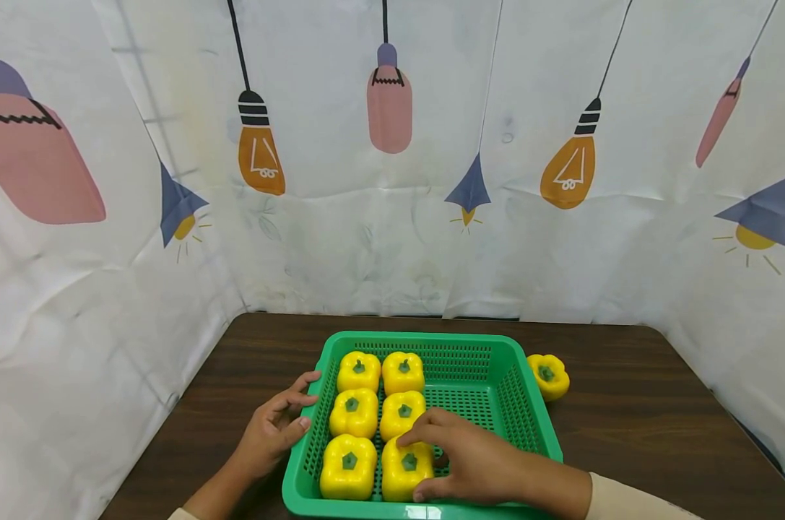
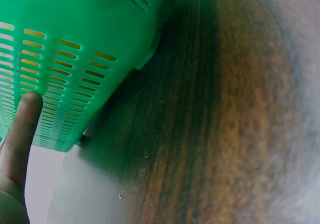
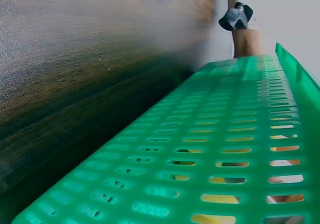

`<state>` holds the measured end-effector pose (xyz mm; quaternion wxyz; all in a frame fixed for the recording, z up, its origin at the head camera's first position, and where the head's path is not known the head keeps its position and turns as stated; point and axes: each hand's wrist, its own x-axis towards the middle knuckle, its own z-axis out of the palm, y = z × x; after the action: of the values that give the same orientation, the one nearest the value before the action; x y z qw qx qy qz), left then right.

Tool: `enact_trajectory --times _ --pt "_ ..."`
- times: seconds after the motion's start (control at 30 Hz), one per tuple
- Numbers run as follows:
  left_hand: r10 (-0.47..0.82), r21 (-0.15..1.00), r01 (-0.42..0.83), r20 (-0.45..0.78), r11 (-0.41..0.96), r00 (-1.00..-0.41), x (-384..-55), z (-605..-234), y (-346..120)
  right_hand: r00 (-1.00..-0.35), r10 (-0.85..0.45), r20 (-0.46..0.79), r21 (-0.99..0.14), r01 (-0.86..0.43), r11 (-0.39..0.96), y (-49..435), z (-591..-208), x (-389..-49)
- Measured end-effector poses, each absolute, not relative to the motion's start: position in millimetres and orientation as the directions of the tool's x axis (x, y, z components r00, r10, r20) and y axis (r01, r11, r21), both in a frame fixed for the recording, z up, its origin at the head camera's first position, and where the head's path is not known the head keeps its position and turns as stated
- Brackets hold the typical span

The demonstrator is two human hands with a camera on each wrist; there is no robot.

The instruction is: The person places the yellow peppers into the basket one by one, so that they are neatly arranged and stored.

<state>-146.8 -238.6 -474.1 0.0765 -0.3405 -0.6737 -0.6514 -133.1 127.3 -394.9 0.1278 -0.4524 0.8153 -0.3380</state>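
Note:
A green plastic basket [image 1: 525, 404] with slotted walls holds several yellow bell peppers in two columns on its left side. My right hand [image 1: 473, 458] reaches in over the front wall and grips the nearest pepper of the right-hand column [image 1: 401, 473], index finger on its top and thumb low on its side. My left hand [image 1: 271, 430] touches the basket's left rim with its fingers spread. In the left wrist view, a straight finger [image 2: 22, 129] lies against the slotted outer wall [image 2: 65, 14]. The right wrist view shows the slotted front wall [image 3: 200, 119], hiding most of the grip.
Another yellow bell pepper [image 1: 548, 377] lies on the dark wooden table [image 1: 632, 404], just outside the basket's right rim. White sheets [image 1: 340, 245] printed with hanging lamps enclose the table at the back and sides. The basket's right part shows bare slotted floor.

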Motion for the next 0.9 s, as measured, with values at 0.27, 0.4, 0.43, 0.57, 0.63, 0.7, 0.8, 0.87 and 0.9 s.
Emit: enact_trajectory --times 0.27,0.4,0.43,0.57,0.63,0.7,0.8,0.87,0.9 --pt "0.364 0.825 0.559 0.546 -0.082 -0.754 -146.7 -474.1 -239.1 -0.557 -0.825 0.1 -0.64 -0.67 0.375 125.9 -401.7 -132.9" --pt "0.364 0.824 0.561 0.548 -0.081 -0.753 -147.2 -474.6 -239.6 -0.561 -0.823 0.093 -0.644 -0.664 0.38 125.7 -402.3 -132.7" --pt "0.364 0.824 0.56 0.548 -0.081 -0.753 -147.3 -474.7 -239.6 -0.561 -0.823 0.091 -0.645 -0.662 0.38 125.6 -402.3 -132.7" --pt "0.363 0.827 0.556 0.544 -0.082 -0.756 -147.0 -474.9 -239.7 -0.567 -0.82 0.077 -0.662 -0.644 0.383 125.7 -401.1 -132.6" --pt "0.363 0.828 0.555 0.544 -0.082 -0.757 -146.8 -474.6 -239.7 -0.568 -0.82 0.07 -0.675 -0.632 0.38 125.8 -401.1 -132.7" --pt "0.363 0.828 0.556 0.543 -0.079 -0.757 -146.6 -474.2 -239.5 -0.571 -0.818 0.068 -0.686 -0.622 0.377 125.9 -401.3 -132.9" --pt "0.36 0.826 0.559 0.543 -0.07 -0.758 -146.5 -473.2 -239.0 -0.576 -0.815 0.07 -0.699 -0.611 0.371 126.4 -401.2 -133.4" --pt "0.36 0.826 0.56 0.543 -0.065 -0.759 -146.5 -472.8 -238.7 -0.581 -0.811 0.071 -0.713 -0.598 0.366 127.4 -400.6 -133.8" --pt "0.36 0.826 0.56 0.542 -0.064 -0.759 -146.7 -472.7 -238.7 -0.582 -0.81 0.071 -0.722 -0.59 0.361 128.3 -400.0 -134.1"
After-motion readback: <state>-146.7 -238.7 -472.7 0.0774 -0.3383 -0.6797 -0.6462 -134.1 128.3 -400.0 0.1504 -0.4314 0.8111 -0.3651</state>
